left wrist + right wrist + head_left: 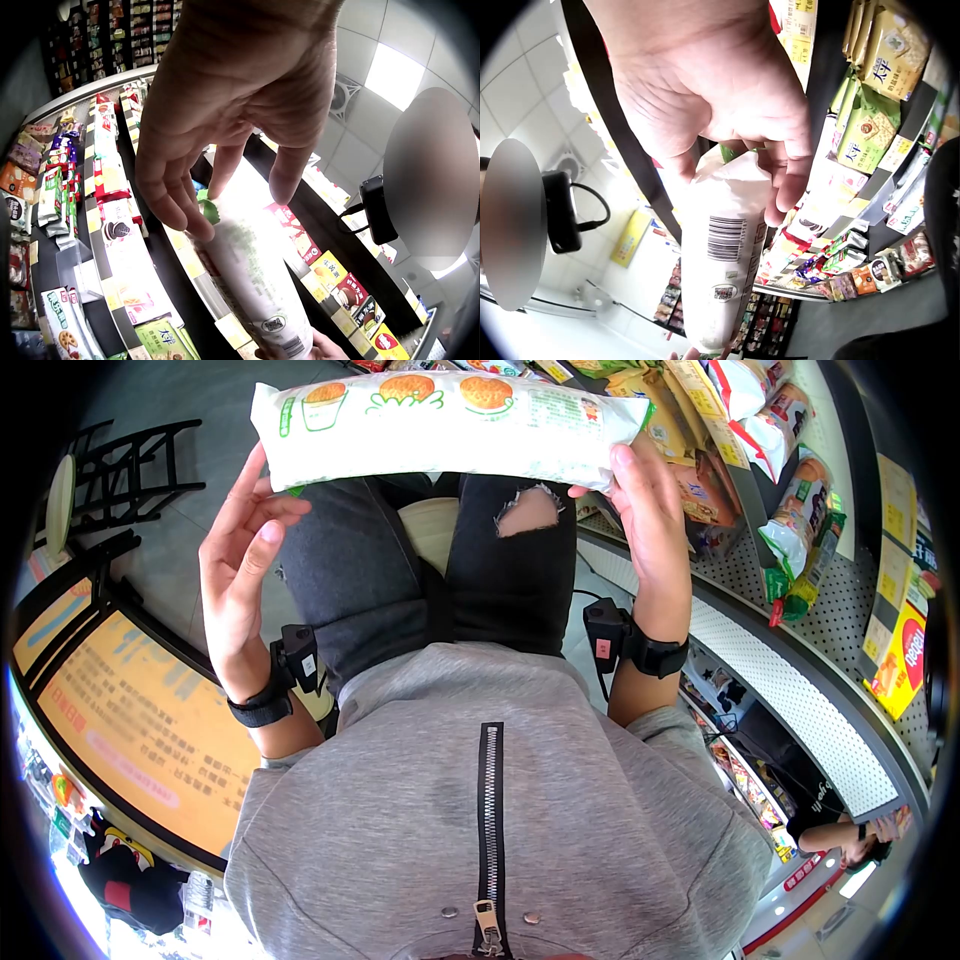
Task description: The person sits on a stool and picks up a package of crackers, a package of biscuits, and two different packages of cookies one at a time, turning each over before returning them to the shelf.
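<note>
A long white biscuit packet (440,435) with printed round biscuits and green-edged ends is held level above the lap in the head view. My right hand (650,500) grips its right end, thumb on the front and fingers behind. The right wrist view shows that barcoded packet end (726,240) between thumb and fingers of the right hand (712,97). At the other end, my left hand (238,565) touches the packet with loosely bent fingers, its thumb standing apart. Fingertips of the left hand (240,90) lie against the green tip in the left wrist view.
Shelves of packaged snacks (800,510) with yellow price tags stand close on the right. On the left are a dark-framed orange board (140,730) and black metal chair frames (130,475). Another person's arm (835,835) shows at lower right.
</note>
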